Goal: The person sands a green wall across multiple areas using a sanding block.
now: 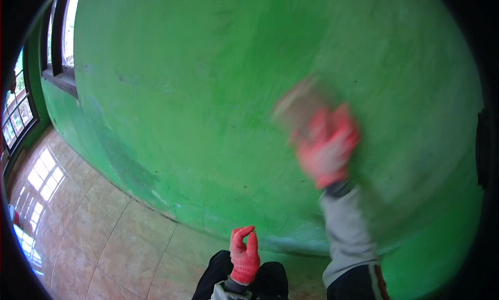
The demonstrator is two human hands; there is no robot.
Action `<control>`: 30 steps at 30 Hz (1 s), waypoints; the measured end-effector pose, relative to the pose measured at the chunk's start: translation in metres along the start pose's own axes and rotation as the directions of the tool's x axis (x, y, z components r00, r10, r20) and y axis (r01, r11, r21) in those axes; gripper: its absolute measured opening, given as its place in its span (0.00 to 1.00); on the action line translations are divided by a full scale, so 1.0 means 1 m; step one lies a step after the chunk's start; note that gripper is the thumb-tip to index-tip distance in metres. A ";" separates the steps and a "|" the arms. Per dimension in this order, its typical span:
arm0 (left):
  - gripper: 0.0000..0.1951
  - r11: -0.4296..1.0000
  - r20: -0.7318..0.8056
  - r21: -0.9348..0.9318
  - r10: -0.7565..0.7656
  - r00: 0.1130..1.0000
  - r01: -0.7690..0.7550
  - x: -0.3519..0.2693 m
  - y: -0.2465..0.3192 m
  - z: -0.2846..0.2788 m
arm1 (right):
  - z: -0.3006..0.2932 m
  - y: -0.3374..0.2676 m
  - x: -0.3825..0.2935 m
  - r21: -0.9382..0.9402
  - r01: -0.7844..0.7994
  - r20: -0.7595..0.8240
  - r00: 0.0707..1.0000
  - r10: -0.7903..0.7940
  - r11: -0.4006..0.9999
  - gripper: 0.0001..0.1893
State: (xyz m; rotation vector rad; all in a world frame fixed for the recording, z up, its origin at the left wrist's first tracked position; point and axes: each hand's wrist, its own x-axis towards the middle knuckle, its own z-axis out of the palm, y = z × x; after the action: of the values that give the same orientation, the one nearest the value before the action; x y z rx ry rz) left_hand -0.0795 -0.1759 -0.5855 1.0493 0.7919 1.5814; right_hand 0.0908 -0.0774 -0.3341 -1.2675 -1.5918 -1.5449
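My right hand [327, 144], in a red and pale work glove, is spread over a flat brownish pad [300, 101] with a lighter edge. The pad lies against the green painted wall [187, 105]. Both hand and pad are motion-blurred, so I cannot tell whether the pad is a sanding block, a sponge or folded sandpaper. Low in front of my knees [275, 276], my left hand [245, 255] wears a red knitted glove and holds nothing visible. Its fingers are bent, leaving a gap between two of them.
Glossy beige floor tiles [113, 237] meet the wall's foot in a curved line. A dark-framed window [58, 35] is at upper left, with a gridded window [17, 116] beyond it. Something dark [481, 148] sits at the wall's right edge. Scuffs and pale patches mark the paint.
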 end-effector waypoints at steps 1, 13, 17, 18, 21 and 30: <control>0.05 0.997 -0.006 -0.056 -0.054 0.999 0.053 -0.002 -0.003 -0.002 | 0.003 -0.020 -0.048 0.174 0.012 0.215 0.975 -0.050 0.985 0.26; 0.17 0.943 0.076 -0.206 -0.250 0.965 0.261 -0.004 0.018 0.004 | -0.036 0.096 0.136 -0.284 -0.265 -0.240 0.950 0.199 0.921 0.42; 0.18 0.912 0.048 -0.287 -0.292 0.955 0.294 -0.003 0.028 -0.005 | -0.015 0.037 0.051 -0.235 -0.086 -0.101 0.993 0.063 0.968 0.37; 0.18 0.897 0.058 -0.301 -0.322 0.945 0.324 -0.004 0.031 -0.002 | -0.015 0.031 -0.007 -0.169 0.110 0.008 0.994 -0.110 0.979 0.39; 0.17 0.853 0.070 -0.448 -0.267 0.961 0.270 -0.010 0.036 -0.004 | -0.016 -0.002 -0.125 0.381 0.229 0.407 0.829 -0.385 0.896 0.17; 0.17 0.850 0.135 -0.397 -0.319 0.938 0.346 -0.019 0.066 -0.003 | -0.042 0.105 0.128 -0.290 -0.282 -0.243 0.946 0.215 0.914 0.41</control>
State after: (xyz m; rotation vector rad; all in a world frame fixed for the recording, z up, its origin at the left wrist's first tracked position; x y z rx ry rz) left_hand -0.1063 -0.2109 -0.5325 0.6083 0.5238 1.3293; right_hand 0.1279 -0.1014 -0.1690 -1.3677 -1.0296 -1.7507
